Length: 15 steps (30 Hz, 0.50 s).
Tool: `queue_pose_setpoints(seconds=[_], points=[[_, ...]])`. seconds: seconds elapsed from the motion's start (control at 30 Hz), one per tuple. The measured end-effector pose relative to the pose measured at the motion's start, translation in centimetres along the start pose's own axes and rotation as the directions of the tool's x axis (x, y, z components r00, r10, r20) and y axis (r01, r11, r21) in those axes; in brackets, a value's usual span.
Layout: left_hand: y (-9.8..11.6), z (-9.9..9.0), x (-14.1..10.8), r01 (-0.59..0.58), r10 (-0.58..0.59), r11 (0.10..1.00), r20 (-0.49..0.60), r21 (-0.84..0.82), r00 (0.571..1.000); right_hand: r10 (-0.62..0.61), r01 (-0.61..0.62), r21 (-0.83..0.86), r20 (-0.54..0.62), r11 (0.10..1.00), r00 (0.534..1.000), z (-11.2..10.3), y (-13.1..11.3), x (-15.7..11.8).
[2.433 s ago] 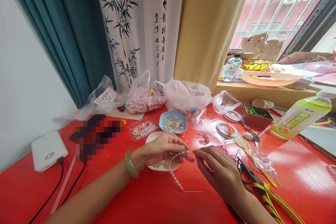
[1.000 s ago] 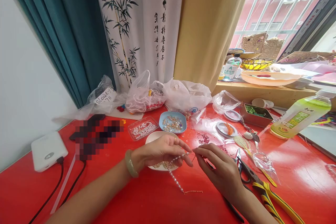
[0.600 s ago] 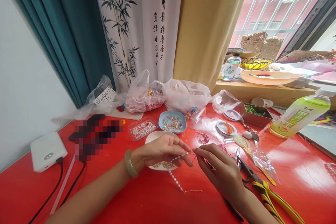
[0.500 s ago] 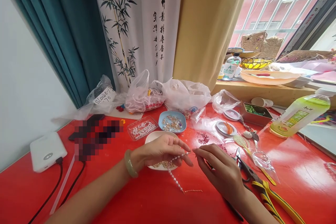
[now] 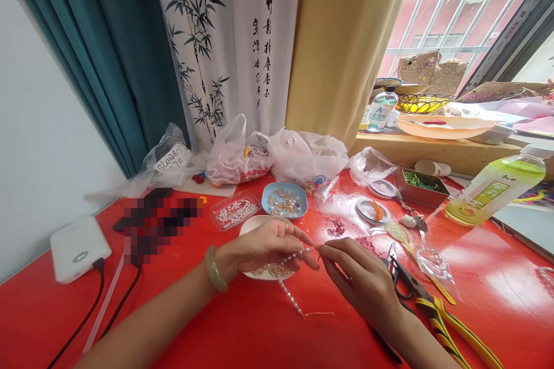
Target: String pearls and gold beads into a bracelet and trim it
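My left hand [image 5: 274, 245], with a green bangle at the wrist, holds one end of a pearl bead strand [image 5: 291, 294] between its fingers. The strand hangs below it and ends in a thin gold chain [image 5: 319, 314] on the red table. Close beside it on the right, my right hand [image 5: 361, 274] is pinched at the strand's end; what lies between its fingertips is too small to make out. Behind my left hand sits a white plate [image 5: 251, 225] with gold beads, partly hidden by the hand.
A blue dish [image 5: 284, 214] and a clear tray [image 5: 236, 227] of beads stand behind the hands. Yellow-black pliers [image 5: 441, 323] and scissors [image 5: 393, 253] lie at the right, near a green drink bottle [image 5: 497, 187]. A white device [image 5: 80, 251] with a cable is at left.
The right hand's fingers have shifted slightly left, closer to the left fingertips. Otherwise the strand and the things on the table look the same.
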<state>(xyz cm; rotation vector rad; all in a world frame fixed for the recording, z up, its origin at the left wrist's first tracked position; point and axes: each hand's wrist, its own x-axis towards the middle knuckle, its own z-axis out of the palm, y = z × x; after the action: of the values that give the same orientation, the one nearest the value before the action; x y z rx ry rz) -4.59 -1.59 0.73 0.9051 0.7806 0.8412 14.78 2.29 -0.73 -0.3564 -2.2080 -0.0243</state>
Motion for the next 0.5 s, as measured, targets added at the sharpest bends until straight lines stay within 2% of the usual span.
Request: queue_pose_setpoints(seconds=[0.27,0.5], points=[[0.23,0.17,-0.13,-0.016,0.016,1.000,-0.033,-0.002,0.999,0.015,-0.015,0.014,0.019,1.000,1.000,0.11,0.11,0.08],[-0.01,0.31,0.03,-0.047,0.047,0.999,-0.029,0.004,0.998,0.068,-0.067,0.083,-0.019,0.994,0.997,0.14,-0.38,0.47]])
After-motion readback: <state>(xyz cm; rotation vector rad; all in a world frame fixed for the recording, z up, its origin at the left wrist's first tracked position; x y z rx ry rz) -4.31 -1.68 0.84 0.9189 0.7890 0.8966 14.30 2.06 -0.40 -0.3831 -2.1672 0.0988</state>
